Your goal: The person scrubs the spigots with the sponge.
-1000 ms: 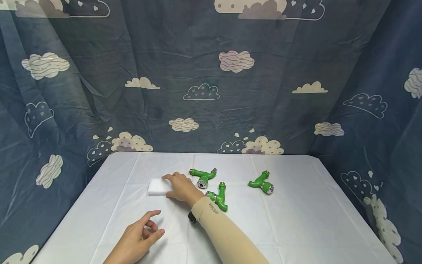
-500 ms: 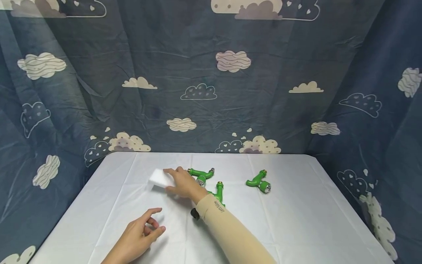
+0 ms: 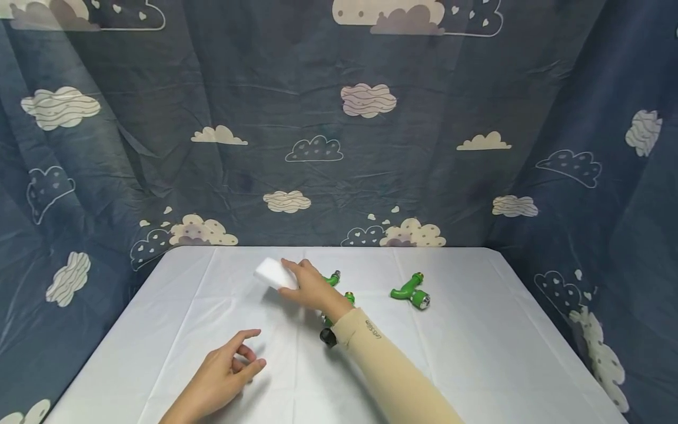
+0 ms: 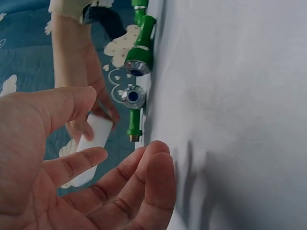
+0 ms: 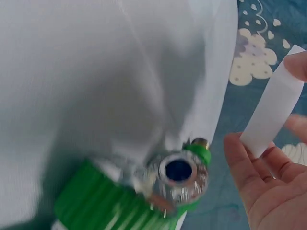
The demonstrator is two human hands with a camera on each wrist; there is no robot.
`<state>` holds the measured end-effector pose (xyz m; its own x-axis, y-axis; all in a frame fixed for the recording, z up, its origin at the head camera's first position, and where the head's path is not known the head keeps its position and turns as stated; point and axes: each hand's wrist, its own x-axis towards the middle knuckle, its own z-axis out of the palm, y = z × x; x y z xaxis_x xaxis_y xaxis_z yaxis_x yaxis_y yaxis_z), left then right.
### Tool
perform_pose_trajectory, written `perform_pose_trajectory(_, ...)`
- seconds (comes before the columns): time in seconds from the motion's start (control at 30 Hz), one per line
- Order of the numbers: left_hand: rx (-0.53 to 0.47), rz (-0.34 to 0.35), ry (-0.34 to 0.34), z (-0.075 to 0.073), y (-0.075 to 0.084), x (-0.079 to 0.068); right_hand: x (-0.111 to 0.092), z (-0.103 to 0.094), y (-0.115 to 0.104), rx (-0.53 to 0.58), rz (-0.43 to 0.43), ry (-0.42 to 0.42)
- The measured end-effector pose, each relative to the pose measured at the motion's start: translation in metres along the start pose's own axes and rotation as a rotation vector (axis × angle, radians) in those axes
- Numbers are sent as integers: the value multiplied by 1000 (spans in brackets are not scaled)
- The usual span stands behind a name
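My right hand [image 3: 312, 288] grips a white rectangular block [image 3: 274, 274] above the table's far left part. In the right wrist view the thumb and fingers pinch the block [image 5: 273, 108] at its two ends. Under the right forearm lie two green taps, partly hidden: the far tap [image 3: 332, 279] and the near tap [image 3: 349, 297]. A third green tap [image 3: 410, 288] rests farther right. My left hand [image 3: 225, 371] hovers over the table's near left with fingers loosely bent, holding nothing. In the left wrist view its fingers overlap the block [image 4: 96, 132] in the background.
A white cloth covers the table [image 3: 477, 353]. Dark blue curtains [image 3: 413, 176] with cloud prints hang behind it and along both sides. A black wrist camera [image 3: 328, 337] sits under the right wrist, close to the near tap.
My right hand has lifted the white block off the table, tilting it and carrying it slightly right and away. The left hand stays nearly still. The head view has shifted a little.
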<state>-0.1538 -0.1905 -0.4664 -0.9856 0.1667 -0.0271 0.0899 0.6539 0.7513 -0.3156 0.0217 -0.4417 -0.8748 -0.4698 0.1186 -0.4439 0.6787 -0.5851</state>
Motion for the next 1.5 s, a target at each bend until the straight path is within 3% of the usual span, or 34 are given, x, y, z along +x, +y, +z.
perform_pose_trajectory(0.2, 2, -61, 50, -1, 6, 3, -2, -8, 12, 38, 21, 27)
perform_pose_trajectory(0.53, 14, -66, 110, -3, 11, 11, -16, -33, 30, 142, 109, 84)
perform_pose_trajectory(0.83, -21, -42, 93, 4, 18, 24, -34, -49, 53, 168, 141, 132)
perform_pose_trajectory(1.1, -135, -46, 53, 13, 23, 41, -49, -64, 66, 201, 154, 166)
perform_pose_trajectory(1.5, -153, -28, 2, 32, 34, 68, -77, -78, 81, 173, 184, 183)
